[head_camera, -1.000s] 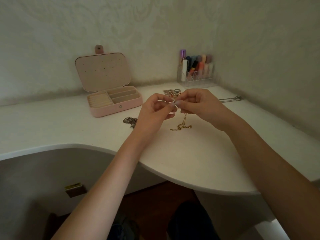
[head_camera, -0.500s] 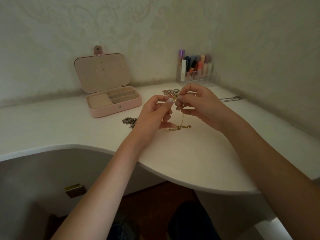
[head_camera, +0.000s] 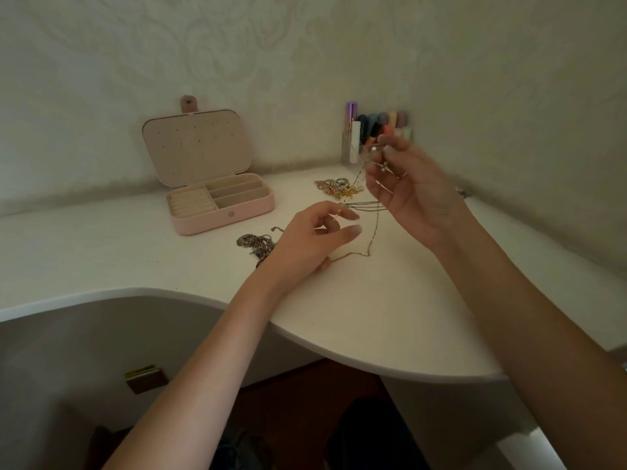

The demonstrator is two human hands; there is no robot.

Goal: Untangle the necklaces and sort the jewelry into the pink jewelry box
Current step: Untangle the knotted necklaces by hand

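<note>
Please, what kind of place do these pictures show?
Probably a dressing table in a home: a white curved desk against patterned wallpaper, a clear organizer of cosmetics, and an open pink jewelry box.

Matt pink jewelry box point(head_camera: 222, 217), cloth-like lining; shiny metal chain point(head_camera: 373, 232); smooth white desk point(head_camera: 390, 317)

Light: pretty dim, soft, kinda greenish-beige all over
Source: can't really tell, no hard beam
Shadows: faint under the left hand point(head_camera: 312, 237); dark under the desk point(head_camera: 390, 320)
Glare: none really
Blur: right hand point(head_camera: 407, 188) smeared by motion, marker holder point(head_camera: 376, 137) behind it soft
Distortion: wide-angle, desk edge bows, walls curve
Detail: grainy, chains mushy
</note>
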